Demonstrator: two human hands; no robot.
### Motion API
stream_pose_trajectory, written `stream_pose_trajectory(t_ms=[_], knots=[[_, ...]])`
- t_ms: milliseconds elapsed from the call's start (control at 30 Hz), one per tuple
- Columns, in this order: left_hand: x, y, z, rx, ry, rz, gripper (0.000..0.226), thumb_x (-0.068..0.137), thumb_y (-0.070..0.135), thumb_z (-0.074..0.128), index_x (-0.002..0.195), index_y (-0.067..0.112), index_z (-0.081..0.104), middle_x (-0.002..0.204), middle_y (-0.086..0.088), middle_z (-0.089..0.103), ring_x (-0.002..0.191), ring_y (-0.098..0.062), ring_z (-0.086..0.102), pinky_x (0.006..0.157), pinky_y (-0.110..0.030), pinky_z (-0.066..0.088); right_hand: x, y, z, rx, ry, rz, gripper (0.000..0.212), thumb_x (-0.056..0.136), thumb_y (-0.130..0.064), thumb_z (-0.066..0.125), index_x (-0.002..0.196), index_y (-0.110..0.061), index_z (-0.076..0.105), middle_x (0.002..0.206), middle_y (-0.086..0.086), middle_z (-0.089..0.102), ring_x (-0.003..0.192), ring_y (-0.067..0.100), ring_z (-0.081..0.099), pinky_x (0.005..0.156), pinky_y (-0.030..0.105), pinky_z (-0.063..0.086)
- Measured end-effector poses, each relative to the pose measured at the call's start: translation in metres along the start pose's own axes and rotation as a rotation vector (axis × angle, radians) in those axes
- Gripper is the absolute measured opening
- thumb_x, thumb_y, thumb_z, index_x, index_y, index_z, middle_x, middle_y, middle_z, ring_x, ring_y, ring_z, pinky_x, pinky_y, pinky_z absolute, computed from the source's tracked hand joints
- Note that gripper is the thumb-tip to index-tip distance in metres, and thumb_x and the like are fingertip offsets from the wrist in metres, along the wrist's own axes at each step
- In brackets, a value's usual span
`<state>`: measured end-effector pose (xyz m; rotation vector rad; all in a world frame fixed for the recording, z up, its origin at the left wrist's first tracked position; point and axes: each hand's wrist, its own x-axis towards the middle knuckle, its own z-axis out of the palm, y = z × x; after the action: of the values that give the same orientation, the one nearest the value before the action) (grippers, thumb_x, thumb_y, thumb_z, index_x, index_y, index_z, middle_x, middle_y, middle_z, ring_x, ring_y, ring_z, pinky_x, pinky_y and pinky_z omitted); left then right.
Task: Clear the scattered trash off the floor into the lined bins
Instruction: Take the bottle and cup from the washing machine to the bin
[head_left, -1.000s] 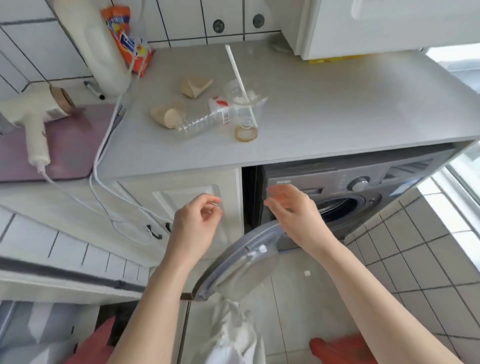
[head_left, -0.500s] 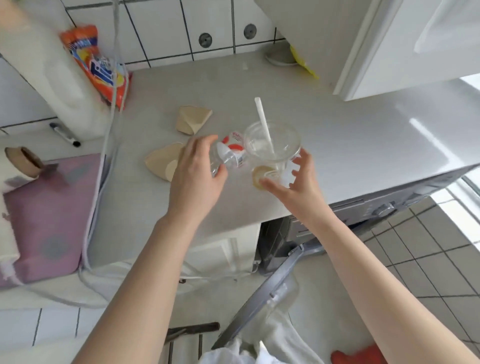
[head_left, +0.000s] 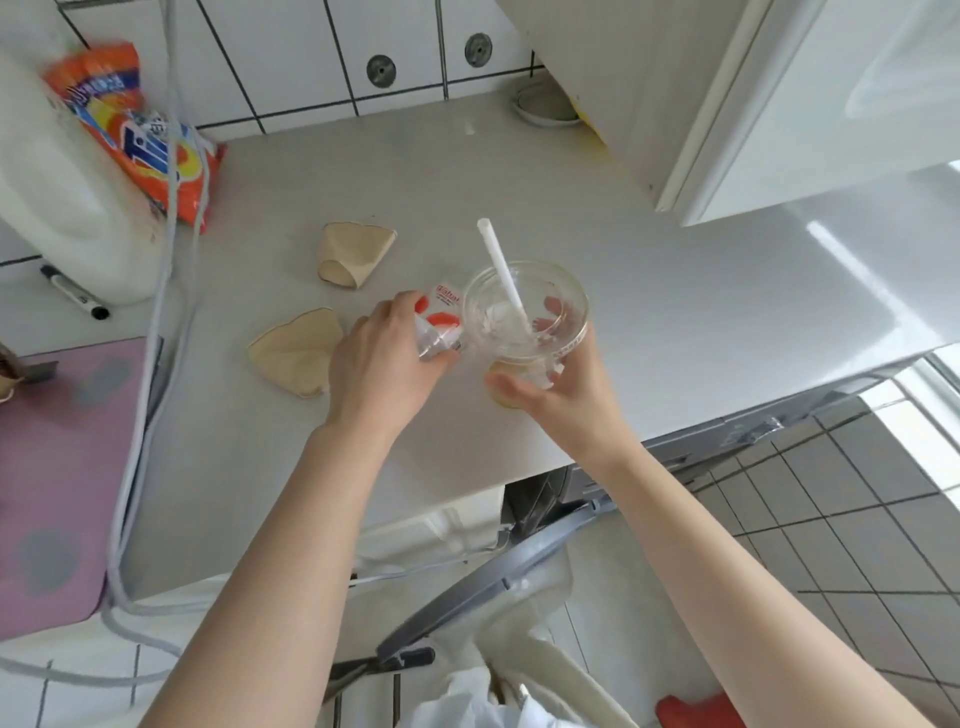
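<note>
On the grey countertop (head_left: 649, 291) my left hand (head_left: 382, 371) is closed over a clear plastic bottle (head_left: 439, 325) with a red and white label. My right hand (head_left: 561, 384) wraps around a clear plastic cup (head_left: 524, 312) holding a white straw (head_left: 501, 273) and a little pale liquid at the bottom. Two crushed brown paper cups lie to the left, one (head_left: 353, 254) farther back and one (head_left: 293, 353) beside my left hand.
An orange detergent bag (head_left: 135, 140) and a large white jug (head_left: 62, 208) stand at the back left, with a black marker (head_left: 75, 299) and grey cords (head_left: 156, 322). A white wall cabinet (head_left: 779, 104) hangs at the right. Below, the washing machine door (head_left: 483, 587) stands open.
My view rose from the washing machine to the countertop. Both hands came up and forward; the left closed on the bottle and the right closed around the cup.
</note>
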<state>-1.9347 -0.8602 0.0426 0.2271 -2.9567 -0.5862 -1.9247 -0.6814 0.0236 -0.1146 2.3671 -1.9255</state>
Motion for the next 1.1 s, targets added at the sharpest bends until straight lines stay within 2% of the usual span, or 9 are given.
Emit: stream_pose_trajectory(t_ms=[167,367,533,600,667,733,800,933,1100], knots=[[-0.013,0.006,-0.004,-0.084,0.01,-0.04,0.066,0.076,0.047,0.072,0.132,0.021,0.047,0.128,0.001,0.058,0.117,-0.027,0.054,0.083,-0.036,0.044,-0.012,0.003,-0.017,-0.008,0.036,0.039,0.092,0.059,-0.045,0.079,0.137,-0.033,0.031,0.13,-0.009,0.05,0.123,0.009,0.05,0.106,0.039,0.042],[-0.041,0.017,-0.01,-0.223,-0.009,-0.013,0.062,0.076,0.045,0.073,0.129,0.023,0.05,0.122,0.003,0.061,0.11,-0.022,0.057,0.084,-0.034,0.046,-0.037,-0.002,-0.033,-0.022,0.091,0.028,0.087,0.063,-0.041,0.08,0.136,-0.036,0.033,0.127,-0.012,0.051,0.121,0.008,0.051,0.106,0.039,0.042],[-0.066,0.026,-0.013,-0.361,-0.107,0.049,0.062,0.074,0.042,0.076,0.129,0.026,0.051,0.107,0.015,0.057,0.095,-0.007,0.052,0.077,-0.017,0.038,-0.082,-0.005,-0.043,-0.058,0.206,-0.017,0.074,0.065,-0.039,0.08,0.122,-0.056,0.035,0.129,-0.012,0.05,0.123,0.007,0.05,0.103,0.041,0.045],[-0.076,0.028,-0.012,-0.428,-0.167,0.082,0.062,0.073,0.041,0.078,0.128,0.028,0.053,0.104,0.019,0.054,0.093,-0.002,0.049,0.069,-0.006,0.034,-0.108,0.001,-0.048,-0.09,0.285,-0.008,0.077,0.067,-0.038,0.081,0.127,-0.05,0.034,0.131,-0.011,0.046,0.125,0.007,0.048,0.104,0.04,0.044],[-0.087,0.031,-0.01,-0.491,-0.238,0.122,0.061,0.071,0.041,0.078,0.126,0.03,0.054,0.106,0.019,0.056,0.097,-0.002,0.053,0.072,-0.004,0.035,-0.137,0.01,-0.055,-0.097,0.365,0.023,0.082,0.071,-0.032,0.081,0.136,-0.036,0.032,0.133,-0.012,0.041,0.124,0.004,0.047,0.105,0.034,0.043],[-0.097,0.038,-0.004,-0.545,-0.321,0.168,0.059,0.069,0.043,0.079,0.123,0.032,0.055,0.108,0.02,0.059,0.101,-0.004,0.059,0.081,-0.012,0.044,-0.167,0.02,-0.06,-0.096,0.444,0.079,0.088,0.072,-0.025,0.082,0.143,-0.024,0.029,0.129,-0.031,0.035,0.123,-0.008,0.043,0.103,0.019,0.04],[-0.11,0.05,0.008,-0.599,-0.421,0.203,0.059,0.068,0.042,0.081,0.121,0.03,0.058,0.111,0.021,0.063,0.098,-0.006,0.065,0.088,-0.027,0.052,-0.199,0.029,-0.065,-0.093,0.543,0.153,0.094,0.072,-0.019,0.082,0.145,-0.02,0.023,0.108,-0.057,0.03,0.115,-0.022,0.039,0.101,0.012,0.037],[-0.142,0.088,0.034,-0.633,-0.61,0.284,0.069,0.061,0.048,0.08,0.123,0.029,0.057,0.115,0.015,0.066,0.096,-0.008,0.068,0.089,-0.036,0.055,-0.264,0.038,-0.08,-0.075,0.732,0.187,0.101,0.071,-0.008,0.082,0.145,-0.015,0.014,0.104,-0.062,0.026,0.113,-0.026,0.037,0.109,0.034,0.039],[-0.205,0.146,0.065,-0.575,-0.794,0.466,0.06,0.07,0.036,0.081,0.125,0.028,0.057,0.113,0.015,0.065,0.094,0.002,0.064,0.085,-0.022,0.051,-0.355,0.052,-0.098,-0.034,0.951,0.26,0.107,0.072,-0.013,0.081,0.146,-0.027,0.005,0.118,-0.052,0.032,0.124,-0.009,0.042,0.107,0.044,0.041]])
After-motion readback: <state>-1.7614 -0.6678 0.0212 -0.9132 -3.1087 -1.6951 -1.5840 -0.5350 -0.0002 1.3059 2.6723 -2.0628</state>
